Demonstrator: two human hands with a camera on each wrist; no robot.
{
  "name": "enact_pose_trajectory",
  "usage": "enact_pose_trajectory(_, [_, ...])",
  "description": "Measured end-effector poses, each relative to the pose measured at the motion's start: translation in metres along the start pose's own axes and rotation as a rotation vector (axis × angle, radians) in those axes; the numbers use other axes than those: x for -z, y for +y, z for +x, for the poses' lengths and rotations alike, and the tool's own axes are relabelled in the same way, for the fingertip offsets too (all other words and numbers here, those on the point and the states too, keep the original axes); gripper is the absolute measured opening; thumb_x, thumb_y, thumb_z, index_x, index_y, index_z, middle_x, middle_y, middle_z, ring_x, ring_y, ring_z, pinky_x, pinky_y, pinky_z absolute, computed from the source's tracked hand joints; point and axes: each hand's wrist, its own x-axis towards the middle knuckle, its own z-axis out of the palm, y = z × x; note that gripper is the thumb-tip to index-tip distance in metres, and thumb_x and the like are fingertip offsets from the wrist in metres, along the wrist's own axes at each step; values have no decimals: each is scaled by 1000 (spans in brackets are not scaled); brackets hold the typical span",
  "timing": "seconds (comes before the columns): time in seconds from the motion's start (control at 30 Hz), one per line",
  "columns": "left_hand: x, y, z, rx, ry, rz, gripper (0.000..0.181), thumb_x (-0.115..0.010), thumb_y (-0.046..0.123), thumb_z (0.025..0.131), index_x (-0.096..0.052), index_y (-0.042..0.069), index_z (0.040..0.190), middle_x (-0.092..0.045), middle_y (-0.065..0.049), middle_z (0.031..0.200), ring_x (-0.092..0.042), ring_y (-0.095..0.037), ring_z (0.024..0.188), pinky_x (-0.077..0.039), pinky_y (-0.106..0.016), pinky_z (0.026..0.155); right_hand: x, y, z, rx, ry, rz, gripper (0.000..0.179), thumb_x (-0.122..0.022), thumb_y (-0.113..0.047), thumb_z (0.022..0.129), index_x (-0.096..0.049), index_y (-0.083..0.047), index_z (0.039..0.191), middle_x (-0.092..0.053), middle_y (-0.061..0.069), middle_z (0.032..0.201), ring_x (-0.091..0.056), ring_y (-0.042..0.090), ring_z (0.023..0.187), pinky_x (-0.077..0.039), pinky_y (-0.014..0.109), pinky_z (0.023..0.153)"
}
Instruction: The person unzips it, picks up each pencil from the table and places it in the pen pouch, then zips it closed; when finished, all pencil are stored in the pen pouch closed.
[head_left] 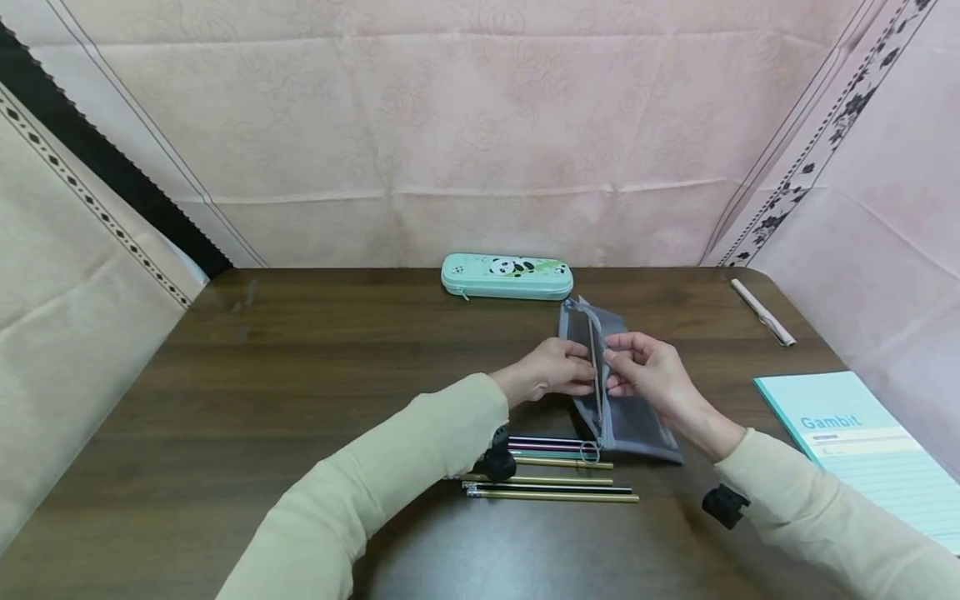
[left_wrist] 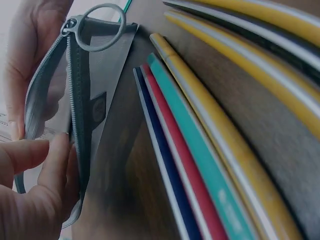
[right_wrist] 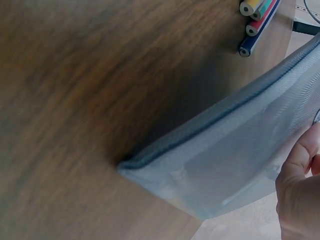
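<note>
A grey mesh zip pouch stands tilted on the table, its zipper side parted. My left hand pinches one edge of the opening, with some fingertips hidden inside it. On the opposite edge, my right hand grips the mesh between thumb and fingers. A round ring hangs at the zipper's near end in the left wrist view. Close in front of the pouch lie several pencils in yellow, green, red and dark blue, partly covered by the left sleeve in the head view.
Behind the pouch sits a mint pencil case with a panda print. At the right lie a pale notebook marked "Gambit" and a slim white stick-like item. Patterned cloth walls the table's back and sides.
</note>
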Motion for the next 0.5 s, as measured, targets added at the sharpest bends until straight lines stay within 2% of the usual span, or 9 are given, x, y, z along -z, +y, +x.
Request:
enact_pose_trajectory(0.1, [8,-2,-7,-29,-32,66,49,-57,-1,91,-41,-5,137,-60,-19,121,-64,-27,104,-55,-31,83,1,1,0,1,6,4,38,-51,-10,97,-41,11,128,-59,-3,76,-60,5,60,-56,22,61])
enact_pose_trajectory(0.17, [19,-4,-16,-43,-71,155,46,-60,1,90,-46,-2,134,-62,-17,118,-64,-25,101,-55,-30,82,2,1,0,2,13,-1,39,-52,-10,97,-41,10,128,-58,-3,76,-60,5,60,-56,22,61])
enact_pose_trajectory(0.33, [53,-15,-44,-46,-184,458,34,-67,5,85,-61,4,119,-68,-8,102,-65,-17,91,-56,-29,78,9,2,-1,2,27,-22,41,-52,-11,97,-41,10,129,-58,-4,77,-61,5,61,-56,22,61])
enact_pose_trajectory(0.5, [75,-28,-66,-65,-205,691,18,-71,6,82,-69,8,100,-68,0,86,-62,-11,79,-54,-25,73,11,4,1,-6,12,-29,44,-53,-13,96,-40,9,131,-59,-4,78,-61,6,62,-57,23,61])
